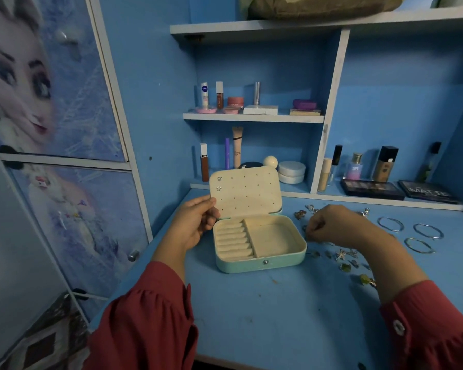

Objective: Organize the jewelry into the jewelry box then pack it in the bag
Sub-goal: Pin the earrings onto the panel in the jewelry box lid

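At the left edge of the blue desk [251,311] the left hand [195,222] grips the edge of the jewelry box lid [245,192], thumb on the cream inner face and fingers behind, propping it upright. Two small earrings [219,183] already sit in the lid's top-left holes; the other holes are bare. Below it the mint-green jewelry box [259,243] lies open on the desk — ring rolls on its left side, an empty open compartment on its right. The box looks light and rigid with a hinged lid, so it would probably tip or slide if the lid were pushed without a steadying hold like this one.

Just right of the box, the right hand [329,225] hovers over the desk with fingers curled and fingertips drawn together as if pinching something tiny; whether it actually holds a piece I cannot tell. Around and beyond it lie scattered loose earrings and rings [342,255] — small, hard and slippery-looking, best taken by fingertip pinch. Farther right lie three thin bangles [420,245], stiff hoops easy to lift by the rim. No bag is identifiable in view.
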`<state>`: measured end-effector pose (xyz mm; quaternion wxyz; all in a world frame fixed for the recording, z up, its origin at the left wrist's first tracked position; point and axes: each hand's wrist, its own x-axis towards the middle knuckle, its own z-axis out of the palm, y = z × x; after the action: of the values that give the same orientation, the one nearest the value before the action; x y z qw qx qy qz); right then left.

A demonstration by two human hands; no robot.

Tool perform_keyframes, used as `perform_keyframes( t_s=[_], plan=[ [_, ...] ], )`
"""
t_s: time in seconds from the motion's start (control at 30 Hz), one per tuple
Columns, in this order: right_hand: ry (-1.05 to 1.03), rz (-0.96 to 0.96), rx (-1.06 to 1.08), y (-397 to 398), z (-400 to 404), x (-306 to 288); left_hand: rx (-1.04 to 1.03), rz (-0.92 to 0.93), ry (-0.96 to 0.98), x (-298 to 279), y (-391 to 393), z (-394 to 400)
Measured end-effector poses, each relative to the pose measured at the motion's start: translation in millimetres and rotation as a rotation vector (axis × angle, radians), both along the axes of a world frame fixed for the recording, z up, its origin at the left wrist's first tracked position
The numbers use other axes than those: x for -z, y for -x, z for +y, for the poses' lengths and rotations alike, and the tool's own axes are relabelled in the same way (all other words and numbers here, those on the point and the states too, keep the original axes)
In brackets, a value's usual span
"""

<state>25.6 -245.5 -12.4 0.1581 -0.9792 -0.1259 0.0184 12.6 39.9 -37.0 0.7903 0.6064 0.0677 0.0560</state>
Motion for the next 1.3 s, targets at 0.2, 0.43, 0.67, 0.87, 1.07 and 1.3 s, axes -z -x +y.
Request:
perform_keyframes(
  t_s=[0.2, 0.43, 0.67, 0.87, 1.07, 1.3],
  plan=[
    [-0.298, -0.212, 0.077, 5.4, 16.0, -2.7, -0.006, -0.009, 0.006, 0.4, -0.3, -1.0],
    [-0.589, -0.215, -0.030, 15.1, 93.6, -1.3, -0.008, 0.004, 0.005, 2.3, -2.5, 1.6],
    [-0.736, -0.177, -0.025, -3.4, 150.3, 7.0, -0.012, 0.006, 0.011, 3.9, -3.2, 3.1],
    [-0.756, -0.203, -0.003, -11.5, 164.1, 12.6, -0.014, 0.025, 0.009, 2.3, -2.8, 2.8],
    [-0.690, -0.211, 0.019, -10.6, 160.7, 14.6, -0.008, 0.022, -0.023, 1.6, -0.8, 2.6],
    [-0.654, -0.220, -0.009, -7.5, 161.2, 14.6, -0.003, 0.014, -0.027, 0.3, 2.0, 2.1]
  ],
)
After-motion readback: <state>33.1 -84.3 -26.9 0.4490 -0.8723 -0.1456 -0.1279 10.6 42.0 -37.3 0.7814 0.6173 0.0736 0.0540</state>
